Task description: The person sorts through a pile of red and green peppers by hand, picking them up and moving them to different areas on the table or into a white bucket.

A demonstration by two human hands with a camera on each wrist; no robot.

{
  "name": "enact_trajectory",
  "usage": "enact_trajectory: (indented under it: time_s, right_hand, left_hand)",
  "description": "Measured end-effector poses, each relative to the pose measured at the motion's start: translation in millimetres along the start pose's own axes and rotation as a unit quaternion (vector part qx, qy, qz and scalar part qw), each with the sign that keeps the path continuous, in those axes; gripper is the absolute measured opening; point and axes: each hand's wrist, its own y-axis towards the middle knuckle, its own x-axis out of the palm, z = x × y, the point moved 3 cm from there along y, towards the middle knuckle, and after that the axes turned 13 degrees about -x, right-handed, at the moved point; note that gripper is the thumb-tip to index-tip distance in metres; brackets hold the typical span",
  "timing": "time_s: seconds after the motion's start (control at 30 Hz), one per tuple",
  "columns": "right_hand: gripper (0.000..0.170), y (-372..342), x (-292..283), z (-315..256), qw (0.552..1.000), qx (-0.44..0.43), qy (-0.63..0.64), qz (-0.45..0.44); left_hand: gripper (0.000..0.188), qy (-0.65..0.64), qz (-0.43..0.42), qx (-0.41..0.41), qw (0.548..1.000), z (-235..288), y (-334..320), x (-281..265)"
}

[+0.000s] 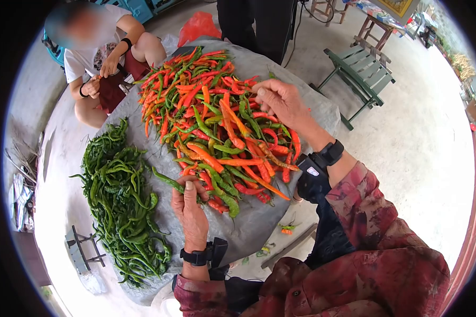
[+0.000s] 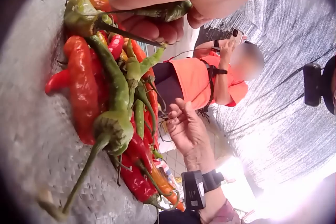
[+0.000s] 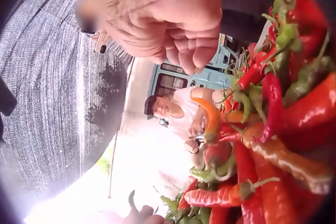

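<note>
- The left hand, at the near edge of the mixed heap, pinches a green pepper between thumb and fingers; the pepper points toward the far left.
- The right hand is over the right side of the mixed heap, its fingers loosely bent and holding nothing that shows.
- The mixed heap, of red, orange and green peppers, covers the middle and far part of the counter.
- The green heap lies along the left side, with a bare strip of counter between the two heaps.
- A red bag is at the far edge.
- A seated person is at far left.
- A green stool stands at far right, apart from the counter.
</note>
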Motion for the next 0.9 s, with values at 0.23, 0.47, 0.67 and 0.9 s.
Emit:
enact_trajectory:
  time_s: [0.23,0.47,0.67,0.9]
  right_hand:
    - [0.021,-17,6,34,0.873,-0.072,-0.433,-0.212]
    - [0.017,-3,16,-3,0.933,-0.094,-0.341,-0.071]
    - [0.021,1,14,-5,0.991,-0.077,-0.084,-0.070]
    - [0.027,4,-42,22,1.000,0.008,-0.003,0.029]
  left_hand:
    - [0.020,0.005,-0.010,0.015,1.000,6,-2,0]
    - [0.019,0.004,-0.004,0.019,1.000,8,-3,-2]
    - [0.020,0.038,-0.001,0.003,0.999,5,-3,1]
    - [0.020,0.033,0.000,0.001,0.999,2,-2,1]
